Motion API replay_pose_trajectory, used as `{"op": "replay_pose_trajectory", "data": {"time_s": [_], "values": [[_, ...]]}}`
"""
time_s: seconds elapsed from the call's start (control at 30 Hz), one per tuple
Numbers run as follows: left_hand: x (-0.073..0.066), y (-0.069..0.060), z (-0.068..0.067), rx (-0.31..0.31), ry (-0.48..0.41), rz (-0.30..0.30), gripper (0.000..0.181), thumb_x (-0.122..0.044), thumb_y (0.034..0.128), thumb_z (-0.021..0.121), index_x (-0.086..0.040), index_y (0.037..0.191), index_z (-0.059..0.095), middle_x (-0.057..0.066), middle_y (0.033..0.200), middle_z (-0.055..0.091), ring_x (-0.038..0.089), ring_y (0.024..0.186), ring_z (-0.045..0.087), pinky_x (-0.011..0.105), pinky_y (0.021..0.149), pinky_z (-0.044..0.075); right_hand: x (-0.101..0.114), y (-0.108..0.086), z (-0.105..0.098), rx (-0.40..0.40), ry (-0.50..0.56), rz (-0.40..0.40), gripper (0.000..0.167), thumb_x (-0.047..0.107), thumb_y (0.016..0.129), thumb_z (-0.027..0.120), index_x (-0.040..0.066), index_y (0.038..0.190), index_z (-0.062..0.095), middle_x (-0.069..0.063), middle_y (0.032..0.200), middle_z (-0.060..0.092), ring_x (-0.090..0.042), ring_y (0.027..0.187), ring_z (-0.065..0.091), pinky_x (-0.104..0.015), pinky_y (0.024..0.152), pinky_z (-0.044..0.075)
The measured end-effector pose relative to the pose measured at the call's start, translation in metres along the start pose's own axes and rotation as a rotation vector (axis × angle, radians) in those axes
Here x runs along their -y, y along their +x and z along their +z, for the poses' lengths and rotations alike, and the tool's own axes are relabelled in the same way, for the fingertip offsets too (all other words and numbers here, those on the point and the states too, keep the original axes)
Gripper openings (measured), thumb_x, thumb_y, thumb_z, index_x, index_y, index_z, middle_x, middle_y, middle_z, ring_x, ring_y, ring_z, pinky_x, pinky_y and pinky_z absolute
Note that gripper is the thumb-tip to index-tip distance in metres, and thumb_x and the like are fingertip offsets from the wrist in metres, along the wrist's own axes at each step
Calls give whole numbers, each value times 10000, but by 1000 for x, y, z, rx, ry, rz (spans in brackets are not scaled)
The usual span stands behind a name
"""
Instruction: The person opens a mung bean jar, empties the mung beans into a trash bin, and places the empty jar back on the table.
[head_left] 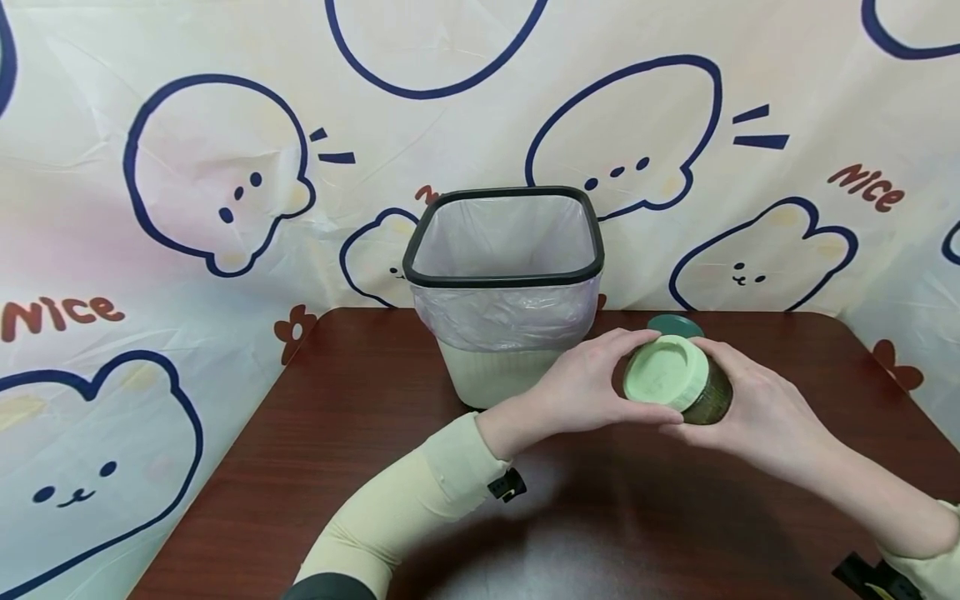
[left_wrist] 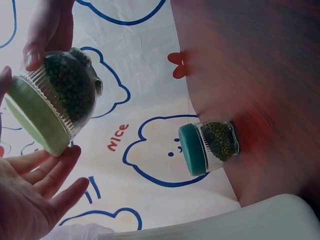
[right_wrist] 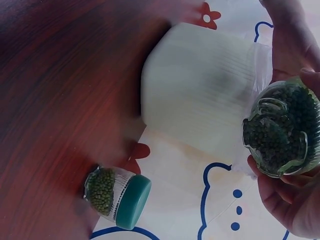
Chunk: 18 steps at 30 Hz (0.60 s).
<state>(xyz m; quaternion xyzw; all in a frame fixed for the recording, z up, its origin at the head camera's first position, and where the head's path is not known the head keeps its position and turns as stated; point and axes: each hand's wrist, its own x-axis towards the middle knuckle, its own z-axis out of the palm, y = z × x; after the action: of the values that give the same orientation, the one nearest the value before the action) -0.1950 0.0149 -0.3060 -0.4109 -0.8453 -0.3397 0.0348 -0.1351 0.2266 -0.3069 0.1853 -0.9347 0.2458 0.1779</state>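
A glass jar [head_left: 712,400] with a pale green lid [head_left: 664,372] is held above the table, tilted so the lid faces me. My left hand [head_left: 581,385] holds the lid between thumb and fingers. Around the glass body curl the thumb and fingers of my right hand [head_left: 772,414]. Small dark green grains fill much of this jar [left_wrist: 70,85], whose base has a raised shape in the right wrist view. Behind it stands a second jar [left_wrist: 217,142] with a dark green lid [right_wrist: 133,201], holding green grains; in the head view mostly its lid [head_left: 673,324] shows.
A pale bin [head_left: 487,367] with a black rim [head_left: 502,281] and a translucent liner [head_left: 510,317] stands at the back of the brown table [head_left: 337,400], left of the jars. Behind the table hangs a printed cloth [head_left: 465,142].
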Motion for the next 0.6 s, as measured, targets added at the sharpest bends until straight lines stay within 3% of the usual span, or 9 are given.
{"op": "replay_pose_trajectory", "data": {"time_s": [0.13, 0.27, 0.43, 0.6], "values": [[0, -1, -1, 21, 54, -23, 909, -566, 735, 785, -163, 1463, 420, -59, 1342, 516, 36, 1148, 488, 181, 895, 421, 0, 0, 0, -6, -3, -3, 901, 390, 635, 913, 13, 1327, 475, -187, 1188, 589, -329, 973, 584, -552, 717, 509], [3, 0, -5, 55, 15, -13, 996, -544, 725, 804, -177, 1516, 323, -41, 1434, 442, 47, 1226, 445, 216, 961, 404, 1, 1, 0, -1, -1, 1, 915, 398, 637, 911, 5, 1334, 468, -198, 1204, 580, -346, 992, 581, -574, 730, 505], [8, 3, -13, 123, -103, 74, 1021, -431, 745, 833, -169, 1539, 247, -37, 1491, 352, 19, 1285, 359, 206, 1030, 330, 1, 1, 0, 1, 0, 0, 915, 412, 633, 910, 5, 1325, 471, -200, 1192, 586, -346, 985, 584, -585, 727, 505], [12, 6, -17, 177, -170, 159, 1020, -332, 757, 844, -133, 1539, 220, -22, 1489, 352, 17, 1286, 351, 197, 1049, 299, 1, 1, 0, -9, 8, -16, 923, 427, 611, 918, 18, 1316, 483, -181, 1171, 601, -329, 979, 588, -563, 724, 505]]}}
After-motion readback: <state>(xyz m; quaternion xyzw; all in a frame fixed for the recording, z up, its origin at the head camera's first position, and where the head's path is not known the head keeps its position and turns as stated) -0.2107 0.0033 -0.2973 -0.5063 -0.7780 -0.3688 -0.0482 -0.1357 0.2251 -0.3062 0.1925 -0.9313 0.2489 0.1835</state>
